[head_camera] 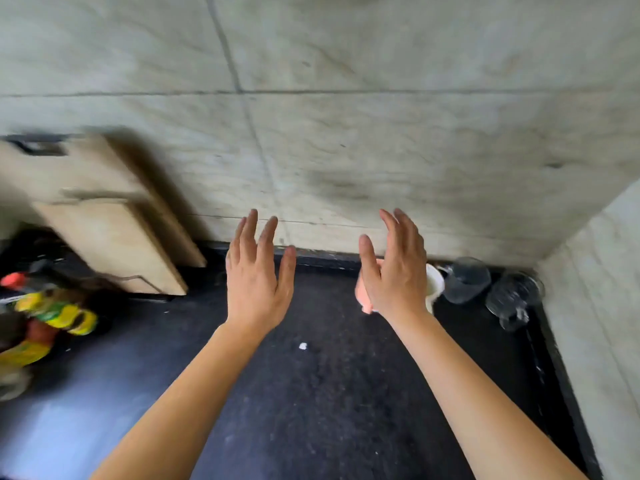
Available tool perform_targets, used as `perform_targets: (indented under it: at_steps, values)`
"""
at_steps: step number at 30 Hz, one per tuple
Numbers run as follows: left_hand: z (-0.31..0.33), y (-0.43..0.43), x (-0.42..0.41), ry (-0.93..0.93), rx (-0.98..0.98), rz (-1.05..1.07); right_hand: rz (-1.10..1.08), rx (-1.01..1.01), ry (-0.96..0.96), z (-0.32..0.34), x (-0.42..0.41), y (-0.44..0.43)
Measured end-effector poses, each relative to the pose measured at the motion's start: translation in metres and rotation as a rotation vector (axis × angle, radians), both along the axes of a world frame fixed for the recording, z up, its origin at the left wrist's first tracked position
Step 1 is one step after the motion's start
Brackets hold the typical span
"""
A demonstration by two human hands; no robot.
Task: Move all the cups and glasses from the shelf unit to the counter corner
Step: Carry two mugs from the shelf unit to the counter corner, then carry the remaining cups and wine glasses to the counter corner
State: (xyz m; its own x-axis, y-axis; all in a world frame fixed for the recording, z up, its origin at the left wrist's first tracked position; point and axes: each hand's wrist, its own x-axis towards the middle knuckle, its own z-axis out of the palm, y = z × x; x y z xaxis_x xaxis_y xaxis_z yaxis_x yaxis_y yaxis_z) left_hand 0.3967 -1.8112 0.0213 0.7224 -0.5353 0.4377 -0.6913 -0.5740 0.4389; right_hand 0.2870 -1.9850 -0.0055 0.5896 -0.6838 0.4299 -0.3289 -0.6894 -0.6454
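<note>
Dark speckled counter point(311, 393), pale tiled back wall point(346, 133) & side wall point(595, 289) meeting at counter corner point(535, 271), far rt. Tucked into that corner: clear glass point(514, 296). Next out from corner, in a row along back wall: second glass point(465, 280), white cup point(435, 282), then pink cup point(363, 296), half hidden. Contents too blurred to tell.

Right hand point(394, 275) raised in front of pink cup, fingers straight, thumb apart, gripping nothing; touching cup or not, can't tell. Left hand point(256, 282) further from corner, clear of cups, fingers straight & slightly spread, holding nothing.

Well away from corner, far left: wooden boards point(104, 220) leaning on back wall, blurred bottles point(52, 313) beyond. Bare counter btwn boards & pink cup, w/ small white speck point(303, 346).
</note>
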Motion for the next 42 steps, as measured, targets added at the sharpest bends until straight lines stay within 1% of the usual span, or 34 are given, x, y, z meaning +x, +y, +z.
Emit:
perform_targets:
  at_steps: [3,6,8,11,13,18,20,23,27,29,32,36,42]
  values:
    - [0.043,0.068,0.011,-0.140,0.032,0.137,0.198,-0.131,-0.037,0.036,0.046,0.055]
    - [0.077,0.161,0.014,-0.215,0.087,0.330,0.433,-0.231,-0.056,0.063,0.083,0.130]
    - [0.097,0.221,0.010,-0.243,0.105,0.451,0.546,-0.278,-0.067,0.077,0.099,0.179]
    - [0.125,0.317,-0.010,-0.274,0.119,0.639,0.709,-0.333,-0.144,0.106,0.114,0.262]
    - [0.141,0.377,-0.027,-0.303,0.128,0.730,0.779,-0.367,-0.193,0.123,0.119,0.316]
    - [0.165,0.549,-0.093,-0.349,0.160,0.987,0.983,-0.440,-0.288,0.156,0.111,0.489]
    - [0.169,0.629,-0.129,-0.359,0.197,1.087,1.092,-0.465,-0.341,0.163,0.097,0.573]
    - [0.172,0.745,-0.184,-0.336,0.252,1.193,1.184,-0.502,-0.420,0.163,0.072,0.697]
    - [0.169,0.887,-0.269,-0.299,0.273,1.365,1.350,-0.486,-0.429,0.163,0.032,0.862]
    - [0.167,0.939,-0.306,-0.275,0.267,1.458,1.430,-0.479,-0.424,0.164,0.012,0.930]
    - [0.162,1.009,-0.357,-0.230,0.244,1.580,1.548,-0.498,-0.437,0.165,-0.019,1.025]
    - [0.144,1.075,-0.402,-0.153,0.214,1.709,1.694,-0.487,-0.433,0.155,-0.051,1.124]
    - [0.109,1.167,-0.428,-0.030,0.173,1.827,1.890,-0.463,-0.417,0.115,-0.070,1.258]
